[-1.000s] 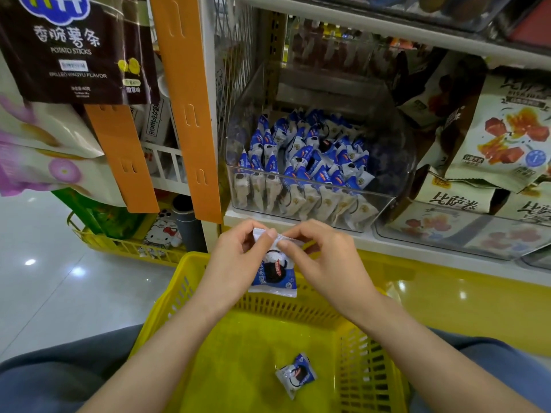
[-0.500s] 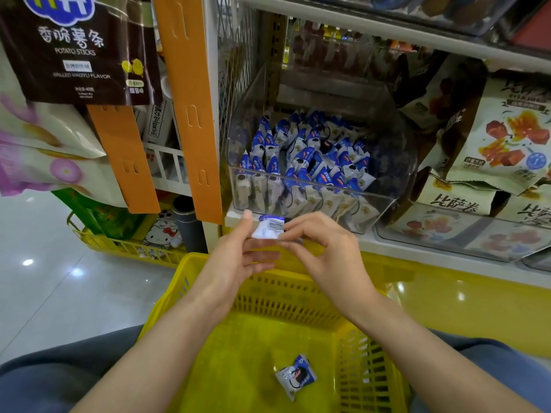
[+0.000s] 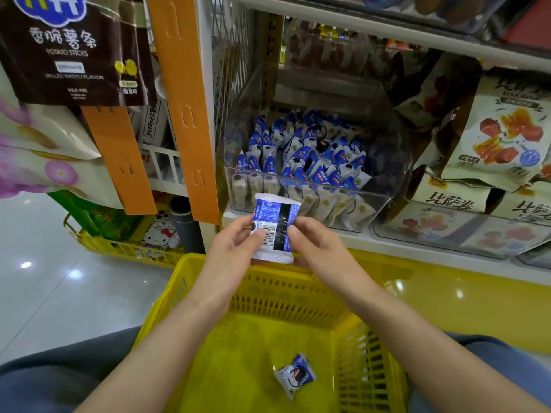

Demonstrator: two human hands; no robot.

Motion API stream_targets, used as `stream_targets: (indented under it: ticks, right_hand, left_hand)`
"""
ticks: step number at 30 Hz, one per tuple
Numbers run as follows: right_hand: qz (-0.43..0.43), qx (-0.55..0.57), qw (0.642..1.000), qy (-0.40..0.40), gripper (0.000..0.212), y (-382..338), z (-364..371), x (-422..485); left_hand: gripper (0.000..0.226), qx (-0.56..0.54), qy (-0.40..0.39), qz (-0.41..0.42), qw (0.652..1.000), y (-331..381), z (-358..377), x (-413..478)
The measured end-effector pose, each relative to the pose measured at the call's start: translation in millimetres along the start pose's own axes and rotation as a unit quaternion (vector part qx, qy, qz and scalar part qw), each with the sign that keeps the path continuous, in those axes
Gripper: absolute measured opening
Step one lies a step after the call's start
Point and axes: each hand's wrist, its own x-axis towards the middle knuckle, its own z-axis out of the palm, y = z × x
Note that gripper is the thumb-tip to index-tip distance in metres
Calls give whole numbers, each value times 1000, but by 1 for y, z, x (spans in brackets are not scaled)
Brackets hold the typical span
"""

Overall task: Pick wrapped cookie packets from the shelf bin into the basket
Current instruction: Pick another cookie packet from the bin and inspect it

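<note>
Both hands hold one blue and white cookie packet (image 3: 275, 229) above the far rim of the yellow basket (image 3: 268, 293). Its back faces me, with a barcode showing. My left hand (image 3: 235, 248) pinches its left edge and my right hand (image 3: 316, 248) pinches its right edge. A second cookie packet (image 3: 295, 375) lies on the basket floor near the right wall. The clear shelf bin (image 3: 399, 162) just behind the hands holds several more blue and white packets (image 3: 301, 156).
Clear bins with pale snack bags (image 3: 492, 144) fill the shelf to the right. Orange hanging strips (image 3: 185, 99) and a dark potato-stick bag (image 3: 74, 49) hang at the left. A low yellow basket (image 3: 119, 248) with goods stands on the floor at the left.
The packet has been flipped over between my hands: its front faced me first, then it was edge-on, and now its barcode side faces me, slightly higher up.
</note>
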Motion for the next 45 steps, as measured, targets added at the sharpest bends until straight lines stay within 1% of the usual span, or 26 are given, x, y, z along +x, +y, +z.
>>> stream_targets:
  ticks: [2,4,6,8,11,14,16,18,20,25,27,29,32,35,40,42,45]
  right_hand:
    - [-22,17,1000,-12,15,-1,1,-1]
    - [-41,34,998,-14,13,1,2,-1]
    - [-50,49,997,-12,15,3,4,-1]
    - [-59,53,997,-6,17,6,7,-1]
    - [-74,52,996,5,17,9,9,0]
    - [-81,39,996,16,17,11,6,1]
    - [-88,30,995,22,17,11,4,1]
    - [-98,13,995,26,15,11,3,0]
    - [-98,-1,995,29,15,12,2,0]
    - [-98,5,995,30,19,11,3,-1]
    - [-96,8,995,29,21,12,4,0]
    - [-87,13,996,24,24,14,5,0]
    - [-77,32,997,7,29,14,8,-1]
    - [-69,43,997,-12,33,14,10,-2]
    - [-77,40,995,-38,28,15,13,-4]
    - [-81,37,995,-40,27,16,15,-3]
    - [-75,40,996,-38,26,18,15,-2]
  left_hand:
    - [26,23,-7,28,999,-1,0,0]
    - [28,76,19,76,994,-3,0,1]
    - [30,109,54,119,985,-4,1,1]
    - [27,130,61,150,978,-6,2,-1]
    - [24,145,22,143,979,-10,3,-2]
    - [35,133,-26,131,982,-9,2,-2]
    - [43,143,-55,134,979,-9,2,-3]
    - [45,158,-67,137,976,-10,1,-2]
    - [42,166,-72,141,973,-11,-1,0]
    - [41,173,-91,152,969,-12,-5,2]
    - [41,189,-82,161,965,-13,-6,3]
    - [38,229,-56,175,956,-14,-7,4]
    - [30,307,-10,204,930,-16,-9,3]
    - [26,349,16,228,909,-14,-10,1]
    - [19,397,59,261,878,-10,-12,0]
    - [18,402,68,254,877,-11,-12,0]
    - [19,386,61,231,891,-10,-12,2]
